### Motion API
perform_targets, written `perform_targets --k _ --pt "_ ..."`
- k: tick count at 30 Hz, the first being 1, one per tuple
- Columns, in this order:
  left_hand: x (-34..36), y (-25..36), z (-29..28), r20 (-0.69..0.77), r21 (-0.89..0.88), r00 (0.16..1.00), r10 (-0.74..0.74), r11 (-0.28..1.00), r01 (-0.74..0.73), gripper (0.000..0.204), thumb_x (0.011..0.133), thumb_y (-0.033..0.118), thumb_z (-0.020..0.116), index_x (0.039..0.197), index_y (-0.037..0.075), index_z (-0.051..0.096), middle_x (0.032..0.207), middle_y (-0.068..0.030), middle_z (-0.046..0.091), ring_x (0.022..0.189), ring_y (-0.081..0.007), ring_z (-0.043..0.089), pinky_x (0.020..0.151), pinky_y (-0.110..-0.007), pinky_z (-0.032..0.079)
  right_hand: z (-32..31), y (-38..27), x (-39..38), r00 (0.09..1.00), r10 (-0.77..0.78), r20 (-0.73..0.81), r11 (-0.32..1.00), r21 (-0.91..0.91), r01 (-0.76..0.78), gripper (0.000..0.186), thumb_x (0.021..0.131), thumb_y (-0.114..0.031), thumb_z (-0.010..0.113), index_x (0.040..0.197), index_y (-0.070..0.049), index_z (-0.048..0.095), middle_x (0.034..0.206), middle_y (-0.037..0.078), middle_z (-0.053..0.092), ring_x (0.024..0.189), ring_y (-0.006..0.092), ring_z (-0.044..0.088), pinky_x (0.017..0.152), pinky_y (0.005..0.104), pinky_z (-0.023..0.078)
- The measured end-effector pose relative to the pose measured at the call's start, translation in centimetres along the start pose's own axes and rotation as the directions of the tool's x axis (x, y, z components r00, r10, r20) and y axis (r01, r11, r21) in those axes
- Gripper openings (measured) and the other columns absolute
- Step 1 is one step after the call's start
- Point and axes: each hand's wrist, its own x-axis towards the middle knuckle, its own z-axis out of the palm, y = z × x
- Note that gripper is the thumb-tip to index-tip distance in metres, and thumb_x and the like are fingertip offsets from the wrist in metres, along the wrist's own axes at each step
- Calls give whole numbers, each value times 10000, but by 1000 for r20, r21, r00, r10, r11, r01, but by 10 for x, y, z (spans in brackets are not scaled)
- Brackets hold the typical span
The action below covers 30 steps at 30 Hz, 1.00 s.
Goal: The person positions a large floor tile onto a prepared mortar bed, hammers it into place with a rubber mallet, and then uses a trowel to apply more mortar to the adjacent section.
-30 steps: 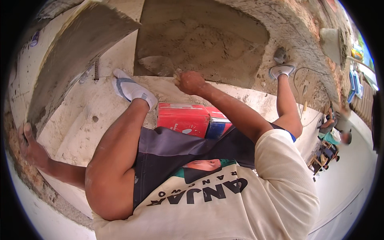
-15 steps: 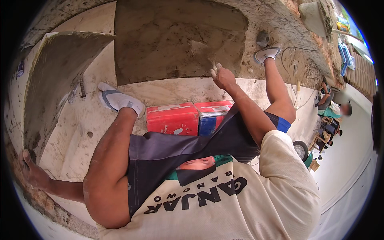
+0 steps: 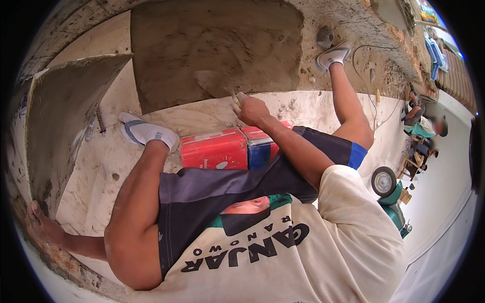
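My right hand (image 3: 251, 109) is closed round the handle of a trowel. The trowel's blade (image 3: 209, 81) lies on the wet grey mortar bed (image 3: 212, 48), near the bed's closest edge. At the far left my left hand (image 3: 46, 227) has its visible fingers stretched out and apart, beside the lower end of a large mortar-coated tile (image 3: 63, 126). That tile stands on edge, tilted. Whether the left hand touches it I cannot tell, as part of the hand is in shadow.
Red tile boxes (image 3: 214, 149) sit between my legs on the pale, dusty tiled floor (image 3: 93, 187). By my right foot are a round grey object (image 3: 325, 37) and a cable (image 3: 371, 101). A wheel (image 3: 384, 182) and other people (image 3: 429, 126) show at the right.
My right hand has drawn the trowel to the left across the mortar. My left hand stays by the tile. The whole view has shifted slightly.
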Motion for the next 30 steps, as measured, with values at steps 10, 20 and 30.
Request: perform_targets --k 10,20,30 --pt "1 -1 -2 63 71 994 -85 994 80 454 890 419 638 1024 -13 668 946 -144 645 891 -266 589 831 -362 453 6 138 -18 478 790 -385 608 388 -693 451 811 -364 664 986 50 634 1000 276 658 976 429 630 865 469 489" --pt "-5 -7 -14 122 193 974 -191 967 165 504 905 465 602 1091 1 668 1036 -131 662 1001 -255 594 922 -335 437 21 125 -24 473 822 -317 568 401 -719 362 790 -289 662 924 47 648 988 273 656 960 426 635 842 463 509" --pt "-5 -25 1 -65 30 998 6 1000 -4 494 847 445 671 844 -49 671 703 -188 588 617 -320 511 623 -458 421 60 54 -18 670 696 -256 699 453 -553 407 815 -270 630 1032 70 571 1005 310 625 975 454 607 850 494 477"
